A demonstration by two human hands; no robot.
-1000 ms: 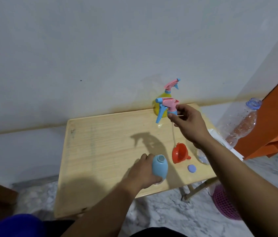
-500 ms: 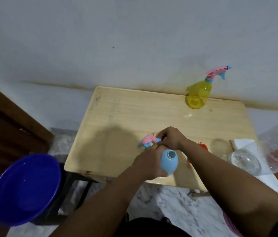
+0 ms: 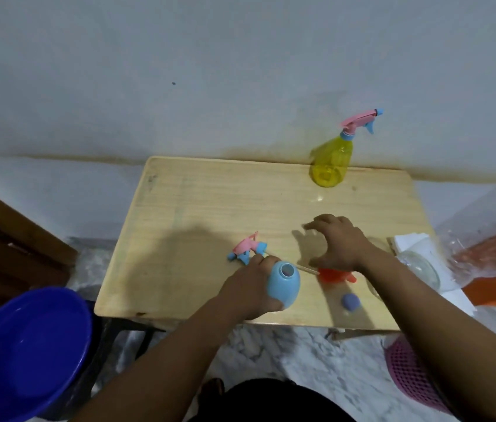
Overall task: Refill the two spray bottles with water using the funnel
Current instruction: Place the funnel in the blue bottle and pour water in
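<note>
Since the right hand [image 3: 339, 243] has let go of the trigger head [image 3: 248, 248], which now lies on the desk [image 3: 210, 196], head view shows its grip spread, empty, over the orange funnel [image 3: 333, 275]. Left hand [image 3: 249, 292] holds the uncapped blue bottle [image 3: 283, 284]; yellow bottle [image 3: 332, 161] stays capped at the far edge. Funnel placement likely next.

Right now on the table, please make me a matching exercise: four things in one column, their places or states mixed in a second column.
1. yellow spray bottle
2. blue bottle
3. pink spray head
4. orange funnel

a. held by left hand, neck open
b. lying loose on table
c. standing by wall, head on
d. under right hand

Pairs: 1-c, 2-a, 3-b, 4-d
</note>
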